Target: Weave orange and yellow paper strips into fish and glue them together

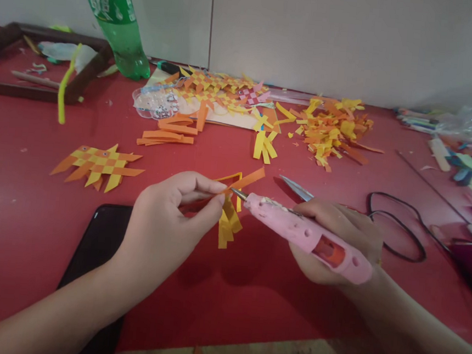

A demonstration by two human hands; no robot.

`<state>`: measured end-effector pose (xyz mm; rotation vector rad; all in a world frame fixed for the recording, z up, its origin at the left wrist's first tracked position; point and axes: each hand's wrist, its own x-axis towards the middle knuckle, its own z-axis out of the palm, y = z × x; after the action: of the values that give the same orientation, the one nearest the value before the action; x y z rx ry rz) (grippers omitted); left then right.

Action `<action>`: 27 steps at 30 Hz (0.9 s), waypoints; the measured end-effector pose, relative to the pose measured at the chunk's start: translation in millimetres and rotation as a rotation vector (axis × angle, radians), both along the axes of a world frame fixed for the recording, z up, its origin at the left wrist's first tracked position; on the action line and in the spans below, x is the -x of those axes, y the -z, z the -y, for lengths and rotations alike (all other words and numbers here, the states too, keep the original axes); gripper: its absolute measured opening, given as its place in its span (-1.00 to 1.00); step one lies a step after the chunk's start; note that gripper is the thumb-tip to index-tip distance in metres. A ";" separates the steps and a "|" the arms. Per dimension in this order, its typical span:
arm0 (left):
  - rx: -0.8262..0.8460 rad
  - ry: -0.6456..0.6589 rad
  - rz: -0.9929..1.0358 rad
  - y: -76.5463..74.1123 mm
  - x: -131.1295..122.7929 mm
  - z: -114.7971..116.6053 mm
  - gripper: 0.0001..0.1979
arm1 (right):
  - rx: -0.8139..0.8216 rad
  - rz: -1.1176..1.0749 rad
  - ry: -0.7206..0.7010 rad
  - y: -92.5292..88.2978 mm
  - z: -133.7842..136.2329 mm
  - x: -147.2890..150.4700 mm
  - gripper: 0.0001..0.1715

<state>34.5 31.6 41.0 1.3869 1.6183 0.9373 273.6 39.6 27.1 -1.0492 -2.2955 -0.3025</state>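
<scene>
My left hand (pixel 175 210) pinches a partly woven piece of orange and yellow paper strips (pixel 228 223) between thumb and fingertips. One orange strip sticks out to the upper right. In my right hand (pixel 334 229) is a pink hot glue gun (pixel 277 219), its metal nozzle meeting the paper just by my left fingertips. Scissors (pixel 296 189) show their blades beyond my right hand; their handles are hidden. To the left lies a finished-looking woven paper fish (pixel 102 164) in orange and yellow checks with small eyes.
Orange strips (pixel 169 132), yellow strips (pixel 266 145) and a pile of scraps (pixel 333 127) lie behind my hands, near more woven fish (pixel 214 90). A green bottle (pixel 124 35) stands by a brown frame (pixel 40 92). A black phone (pixel 102 242) and cable (pixel 402 255) flank my arms.
</scene>
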 end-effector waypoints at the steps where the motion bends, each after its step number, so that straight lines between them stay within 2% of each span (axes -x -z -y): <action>1: 0.004 -0.001 -0.002 -0.3 0.0 0.0 -0.92 | -0.003 0.005 0.007 -0.1 0.1 -0.2 -0.79; 6: 0.016 0.003 -0.010 -1.4 0.0 -0.4 -0.92 | 0.037 0.011 0.008 0.7 0.0 -1.8 -0.80; 27: -0.019 0.001 -0.056 1.8 1.5 0.9 -0.92 | 0.003 0.020 0.012 -0.2 -2.2 -1.2 -0.80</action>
<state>33.0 30.7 39.3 1.4383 1.6544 0.9224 274.8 41.8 27.3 -1.0669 -2.3086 -0.3155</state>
